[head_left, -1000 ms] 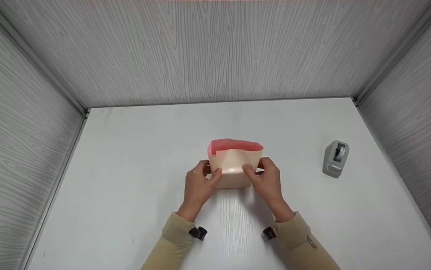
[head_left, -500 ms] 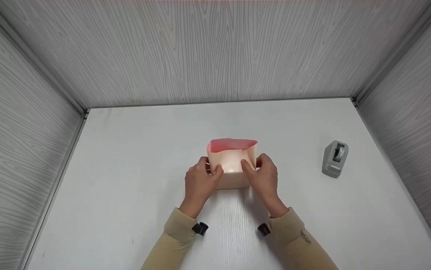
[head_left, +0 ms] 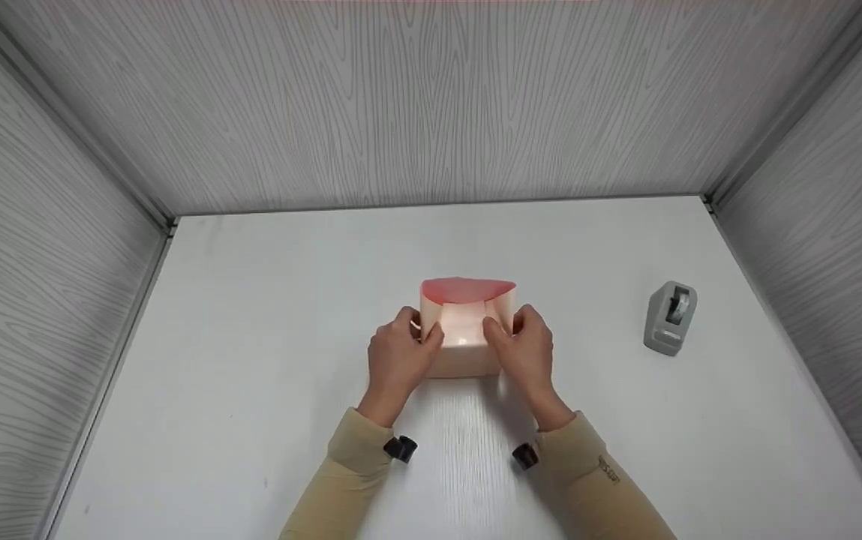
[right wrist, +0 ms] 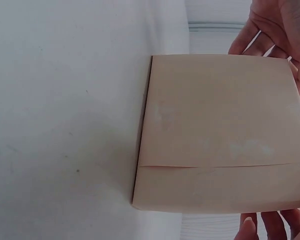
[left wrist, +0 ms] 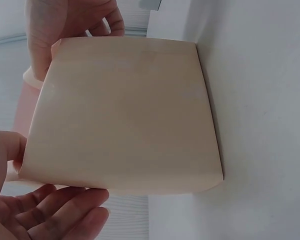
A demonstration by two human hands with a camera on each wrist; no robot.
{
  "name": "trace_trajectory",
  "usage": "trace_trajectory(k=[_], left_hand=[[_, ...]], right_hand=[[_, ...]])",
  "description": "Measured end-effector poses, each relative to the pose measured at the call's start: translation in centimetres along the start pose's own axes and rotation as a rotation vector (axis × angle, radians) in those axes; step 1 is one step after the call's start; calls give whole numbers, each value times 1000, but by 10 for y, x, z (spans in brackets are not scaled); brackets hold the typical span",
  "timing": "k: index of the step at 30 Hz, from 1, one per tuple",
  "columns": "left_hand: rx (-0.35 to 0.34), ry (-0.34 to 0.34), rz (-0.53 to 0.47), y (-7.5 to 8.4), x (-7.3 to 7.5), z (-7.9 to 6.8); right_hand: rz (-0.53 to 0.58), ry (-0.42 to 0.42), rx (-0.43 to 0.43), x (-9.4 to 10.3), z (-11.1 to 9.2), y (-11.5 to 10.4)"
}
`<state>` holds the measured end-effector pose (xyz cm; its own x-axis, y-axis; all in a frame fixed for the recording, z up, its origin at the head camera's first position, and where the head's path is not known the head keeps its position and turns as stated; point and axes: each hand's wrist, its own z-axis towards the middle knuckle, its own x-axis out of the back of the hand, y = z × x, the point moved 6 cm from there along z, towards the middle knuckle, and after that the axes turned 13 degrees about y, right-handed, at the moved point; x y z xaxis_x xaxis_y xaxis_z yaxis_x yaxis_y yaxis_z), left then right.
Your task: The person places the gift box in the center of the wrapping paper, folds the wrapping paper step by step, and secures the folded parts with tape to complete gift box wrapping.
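A peach paper bag (head_left: pixel 464 361) with a pink inside stands upright on the white table, its mouth open at the top. In the head view, my left hand (head_left: pixel 397 360) holds the bag's left side, thumb on the near face and fingers round behind. My right hand (head_left: pixel 527 356) grips the right side the same way. The left wrist view shows the broad flat face of the bag (left wrist: pixel 125 115), with fingertips of the left hand (left wrist: pixel 55 215) along its side. A straight overlapping seam runs across the bag (right wrist: pixel 220 125) in the right wrist view.
A grey tape dispenser (head_left: pixel 669 319) stands on the right part of the white table (head_left: pixel 265 315). Grey wood-grain panels (head_left: pixel 431 105) close off the back and both sides.
The bag's near upper edge has been pressed inward, and its mouth has become narrower and more even. My right hand has shifted slightly left and away from me; the left hand has barely moved.
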<state>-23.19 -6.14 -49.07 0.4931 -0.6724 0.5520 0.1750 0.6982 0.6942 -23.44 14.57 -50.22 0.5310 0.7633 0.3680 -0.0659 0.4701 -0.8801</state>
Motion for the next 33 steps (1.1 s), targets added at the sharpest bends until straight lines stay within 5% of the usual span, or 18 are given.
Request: trace_trajectory(k=[11, 18, 33], left_hand=[[26, -74, -66, 0, 3, -8], [-25, -20, -184, 1, 12, -11], [2, 42, -22, 3, 6, 5]], right_hand=[[20, -17, -28, 0, 1, 1], [24, -19, -29, 0, 1, 2], [53, -56, -38, -1, 3, 3]])
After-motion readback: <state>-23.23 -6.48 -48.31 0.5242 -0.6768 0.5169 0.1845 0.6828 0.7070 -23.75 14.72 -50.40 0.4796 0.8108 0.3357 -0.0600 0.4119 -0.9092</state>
